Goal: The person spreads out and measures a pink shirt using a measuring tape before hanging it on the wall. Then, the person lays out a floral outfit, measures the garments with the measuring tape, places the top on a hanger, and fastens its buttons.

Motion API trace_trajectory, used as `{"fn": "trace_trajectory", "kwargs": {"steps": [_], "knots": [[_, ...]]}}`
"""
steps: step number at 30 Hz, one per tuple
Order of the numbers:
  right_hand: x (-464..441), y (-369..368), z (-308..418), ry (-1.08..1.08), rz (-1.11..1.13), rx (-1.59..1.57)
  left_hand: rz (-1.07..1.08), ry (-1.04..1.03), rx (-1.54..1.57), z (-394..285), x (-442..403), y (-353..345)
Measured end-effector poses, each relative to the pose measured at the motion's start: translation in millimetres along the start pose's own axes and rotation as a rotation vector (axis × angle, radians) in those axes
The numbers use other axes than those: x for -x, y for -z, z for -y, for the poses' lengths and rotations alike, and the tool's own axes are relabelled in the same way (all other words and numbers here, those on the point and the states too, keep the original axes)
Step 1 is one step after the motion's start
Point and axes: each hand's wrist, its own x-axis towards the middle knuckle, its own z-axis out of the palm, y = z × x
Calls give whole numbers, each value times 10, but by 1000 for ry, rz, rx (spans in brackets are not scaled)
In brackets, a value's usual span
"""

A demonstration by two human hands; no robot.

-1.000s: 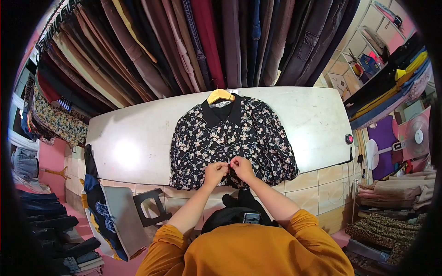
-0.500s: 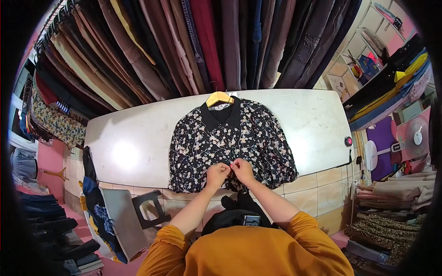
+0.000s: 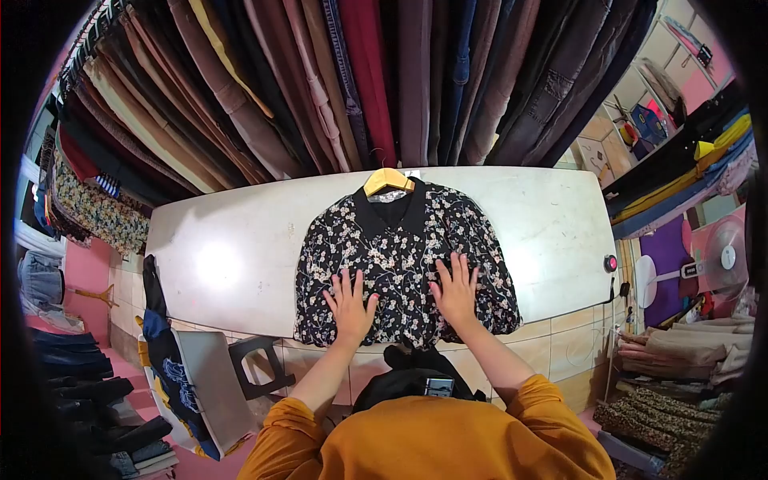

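A black blouse (image 3: 400, 264) with a white floral print and a plain black collar lies face up on a white table (image 3: 240, 280). Its neck holds a wooden hanger (image 3: 388, 181), the hook pointing away from me. My left hand (image 3: 352, 308) rests flat on the lower left front of the blouse, fingers spread. On the other side of the button line, my right hand (image 3: 456, 290) also lies on the fabric with its fingers apart. Neither hand grips anything. The front edges meet along the middle between my hands.
A dense row of hanging trousers (image 3: 416, 80) lines the far side of the table. Floral garments (image 3: 108, 208) hang at the left. A small red-topped object (image 3: 610, 262) sits at the table's right edge, near a fan (image 3: 724, 252). Folded clothes (image 3: 680, 344) are stacked at the right.
My hands were pinching at the middle of the blouse front. They have moved apart to either side and opened flat on the fabric. The front now looks smoother.
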Motion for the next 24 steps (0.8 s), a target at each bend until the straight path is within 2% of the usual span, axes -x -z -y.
{"fn": "trace_trajectory", "kwargs": {"steps": [3, 9, 24], "knots": [[-83, -62, -210, -31, 124, 76, 82, 24, -74, 88, -50, -60], [-393, -100, -223, 5, 131, 99, 60, -33, -95, 92, -340, -33], [-1680, -404, -383, 47, 116, 95, -5, -5, -174, 276, -1740, -241]]}}
